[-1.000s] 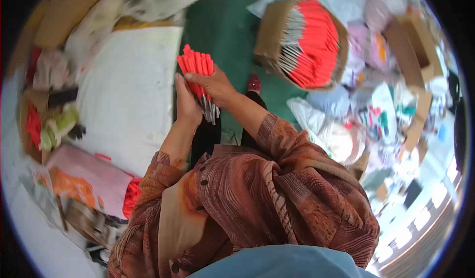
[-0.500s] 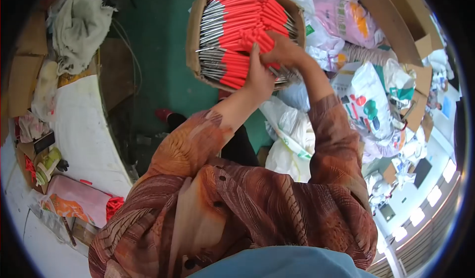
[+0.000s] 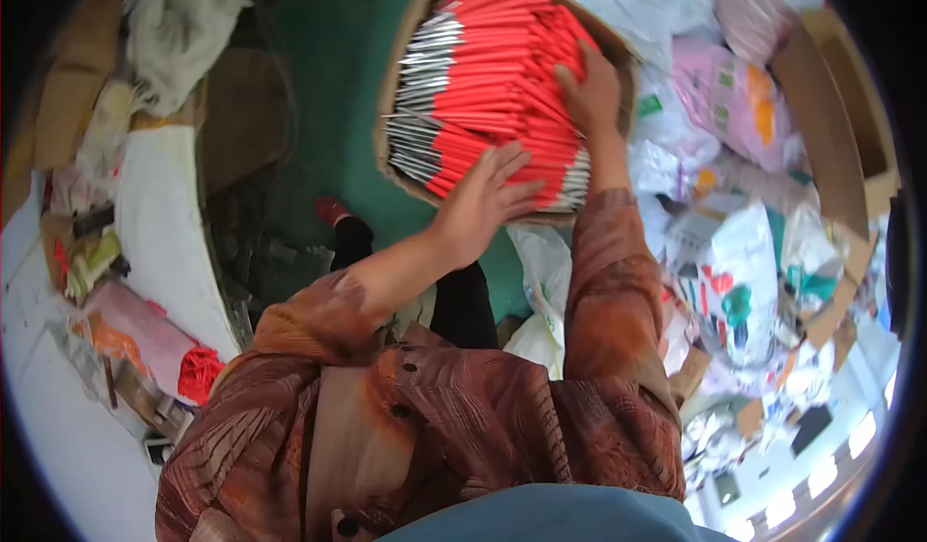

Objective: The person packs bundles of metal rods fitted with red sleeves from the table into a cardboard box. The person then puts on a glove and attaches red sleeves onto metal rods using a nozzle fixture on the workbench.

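Observation:
Red-handled tools (image 3: 492, 69) with thin metal shafts fill a cardboard box (image 3: 388, 141) in layers. Most shafts point left; a few at the lower right point the other way. Over the box's near edge my left hand (image 3: 483, 199) has its fingers spread, with nothing in it. My right hand (image 3: 591, 88) rests against the red handles at the right side of the pile, thumb apart from the fingers. Its fingertips are partly hidden, and no tool is clearly gripped in it.
A long white surface (image 3: 169, 223) lies on the left, with a pink bag (image 3: 140, 334) at its near end. Filled plastic bags (image 3: 734, 272) and open cartons (image 3: 830, 127) crowd the right. Green floor (image 3: 338, 69) shows left of the box.
The bundle of red-handled tools, first held in both hands near the white surface, now lies among the others in the box. My hands have moved apart, left hand nearer my body.

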A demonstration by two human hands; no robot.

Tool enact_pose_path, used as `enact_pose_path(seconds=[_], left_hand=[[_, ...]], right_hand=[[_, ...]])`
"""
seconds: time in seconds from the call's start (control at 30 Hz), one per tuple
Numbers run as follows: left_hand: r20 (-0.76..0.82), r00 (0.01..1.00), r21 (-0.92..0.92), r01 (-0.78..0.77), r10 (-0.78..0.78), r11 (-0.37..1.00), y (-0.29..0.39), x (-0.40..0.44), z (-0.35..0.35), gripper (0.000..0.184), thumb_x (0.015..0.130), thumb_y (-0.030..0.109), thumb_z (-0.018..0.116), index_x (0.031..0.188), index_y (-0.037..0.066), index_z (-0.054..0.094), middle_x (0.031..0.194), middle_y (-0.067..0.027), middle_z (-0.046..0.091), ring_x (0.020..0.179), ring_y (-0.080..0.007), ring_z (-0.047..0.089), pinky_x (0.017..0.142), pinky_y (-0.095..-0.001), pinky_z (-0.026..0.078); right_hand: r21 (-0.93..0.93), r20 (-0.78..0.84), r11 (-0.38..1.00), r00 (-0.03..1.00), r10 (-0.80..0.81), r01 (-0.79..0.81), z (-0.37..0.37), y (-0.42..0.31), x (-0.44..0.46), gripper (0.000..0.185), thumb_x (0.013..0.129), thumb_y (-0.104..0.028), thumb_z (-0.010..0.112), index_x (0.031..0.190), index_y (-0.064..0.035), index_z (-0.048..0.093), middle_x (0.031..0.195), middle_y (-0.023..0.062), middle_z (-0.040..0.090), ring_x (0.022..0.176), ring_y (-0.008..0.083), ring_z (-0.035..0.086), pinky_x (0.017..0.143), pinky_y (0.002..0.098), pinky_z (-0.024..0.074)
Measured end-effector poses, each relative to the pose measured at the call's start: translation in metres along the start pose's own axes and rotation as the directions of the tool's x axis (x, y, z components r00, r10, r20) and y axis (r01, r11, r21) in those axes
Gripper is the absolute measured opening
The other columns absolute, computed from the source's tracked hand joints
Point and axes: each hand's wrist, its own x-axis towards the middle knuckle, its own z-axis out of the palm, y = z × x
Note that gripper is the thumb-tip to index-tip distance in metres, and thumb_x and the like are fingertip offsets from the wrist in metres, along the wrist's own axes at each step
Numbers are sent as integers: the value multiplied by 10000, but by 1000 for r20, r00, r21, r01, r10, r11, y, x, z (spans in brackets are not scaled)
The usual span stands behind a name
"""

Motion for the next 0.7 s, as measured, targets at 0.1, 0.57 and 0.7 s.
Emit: enact_pose_path(seconds=[0.1,0.57,0.7], left_hand=[[-27,919,280,-371,394,885,43,-67,-76,521,970,429,330,1292,26,401,1260,-157,495,1039,-275,574,915,-401,431],[-44,-79,584,807,996,89,407,-227,-480,383,811,308,547,1159,154,596,1205,-117,561,1037,-318,566,857,-437,467],[-168,9,786,605,986,129,477,-212,-491,357,795,307,542,1105,151,627,1236,-107,541,1078,-313,536,856,-463,459]], right_hand=[[165,193,926,932,307,-339,-14,0,20,509,834,-387,574,1124,30,598,1054,239,619,977,386,584,885,417,438],[-86,256,995,963,77,-57,-54,-155,-51,346,884,-182,595,1136,53,552,1147,218,569,1078,341,539,924,395,423],[17,389,957,884,260,-289,-35,-194,-98,249,866,-130,609,1039,49,598,916,146,633,784,211,611,680,308,501]])
